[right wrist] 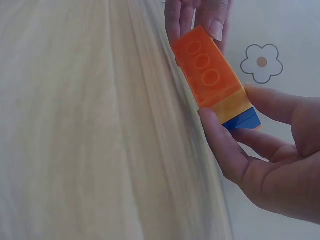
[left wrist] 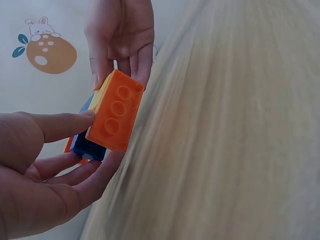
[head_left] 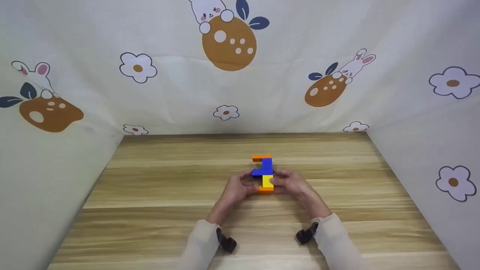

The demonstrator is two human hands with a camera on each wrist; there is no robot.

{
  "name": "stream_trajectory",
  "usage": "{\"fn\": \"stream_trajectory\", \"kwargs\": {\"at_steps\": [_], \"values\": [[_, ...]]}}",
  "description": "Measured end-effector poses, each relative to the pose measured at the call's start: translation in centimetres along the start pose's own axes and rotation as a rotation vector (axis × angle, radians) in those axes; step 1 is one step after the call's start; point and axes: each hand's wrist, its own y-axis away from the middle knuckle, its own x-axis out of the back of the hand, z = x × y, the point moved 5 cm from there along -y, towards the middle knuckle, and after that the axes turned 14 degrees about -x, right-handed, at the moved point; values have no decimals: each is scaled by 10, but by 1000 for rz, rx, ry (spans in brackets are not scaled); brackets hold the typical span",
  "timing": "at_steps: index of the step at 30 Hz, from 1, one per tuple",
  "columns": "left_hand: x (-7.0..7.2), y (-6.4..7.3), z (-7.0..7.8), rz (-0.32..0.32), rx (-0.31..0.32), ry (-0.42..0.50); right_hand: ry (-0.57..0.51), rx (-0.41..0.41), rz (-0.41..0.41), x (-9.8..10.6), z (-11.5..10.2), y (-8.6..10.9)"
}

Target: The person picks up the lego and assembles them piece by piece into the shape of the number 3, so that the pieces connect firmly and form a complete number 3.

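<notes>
Joined toy building bricks (head_left: 267,165) are held between both hands over the wooden table. Blue bricks form the middle, with a yellow brick (head_left: 267,181) on the near side and an orange brick (head_left: 261,158) at each end. My left hand (head_left: 237,187) grips the left side, its thumb by the near orange brick (left wrist: 116,110). From the right, my right hand (head_left: 294,182) pinches the yellow part with thumb and fingers. In the right wrist view the hollow underside of the near orange brick (right wrist: 202,65) shows its round tubes. The fingers partly hide the blue bricks.
The wood-grain table (head_left: 168,180) runs back to a pale fabric wall (head_left: 180,93) printed with rabbits, oranges and flowers. More of this fabric stands along the left and right sides. Black straps (head_left: 227,242) sit at both wrists, over white sleeves (head_left: 202,240).
</notes>
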Motion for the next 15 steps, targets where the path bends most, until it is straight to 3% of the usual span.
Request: {"fn": "stream_trajectory", "kwargs": {"at_steps": [6, 15], "values": [[0, 0, -1, 5, -5, -62, 2, -14, 11, -1, 3, -3], [-2, 0, -2, 6, 5, -65, 34, -12, 21, 1, 2, -1]]}}
